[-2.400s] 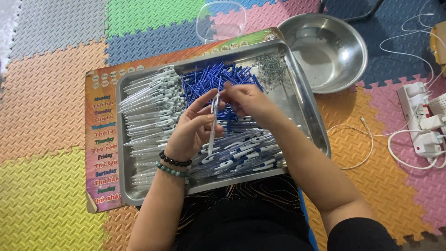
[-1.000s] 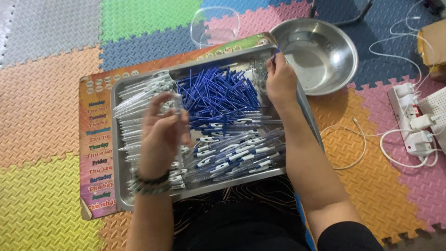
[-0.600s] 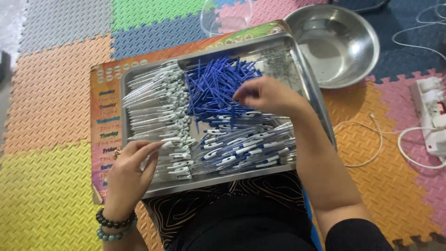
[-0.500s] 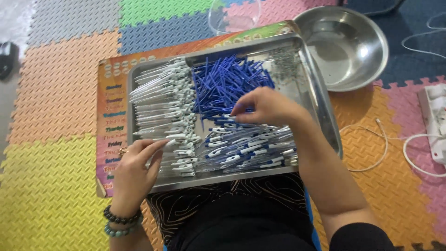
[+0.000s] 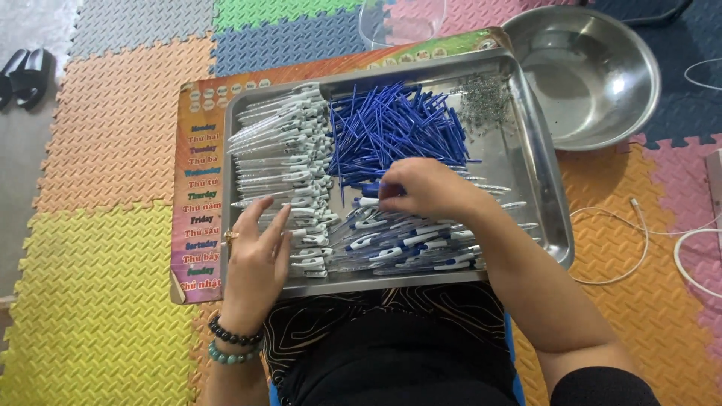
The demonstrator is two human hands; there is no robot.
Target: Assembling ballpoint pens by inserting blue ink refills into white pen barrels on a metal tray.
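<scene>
Steel tray (image 5: 545,180) taken as landmark; it lies on a printed mat over coloured foam floor tiles, directly in front of the seated person.

Blue refills (image 5: 395,128): loose heap in the tray's far middle, the thin sticks fanned, most with their long axis running from near to far and leaning a little sideways.

Right hand (image 5: 429,188): palm down at the heap's near edge, fingertips curled together toward the tray's centre. Something small and blue shows at the fingertips; whether it is pinched I cannot tell. The refills lie just beyond and partly under this hand, so it is by far the nearer of the two.

Left hand (image 5: 259,256): at the tray's near-left corner, fingers apart and flat, resting on the white clear barrels (image 5: 282,162) stacked along the tray's left side. The barrels' long axis runs across the tray, roughly side to side. It grips nothing. The blue heap lies up and to the right of it, well apart.

Assembled blue-and-white pens (image 5: 410,244): near-right part of the tray, just on the person's side of the right hand.

Small grey springs (image 5: 485,98): far-right corner of the tray.

Round steel bowl (image 5: 594,71): beyond the tray's far-right corner, touching or nearly so.
</scene>
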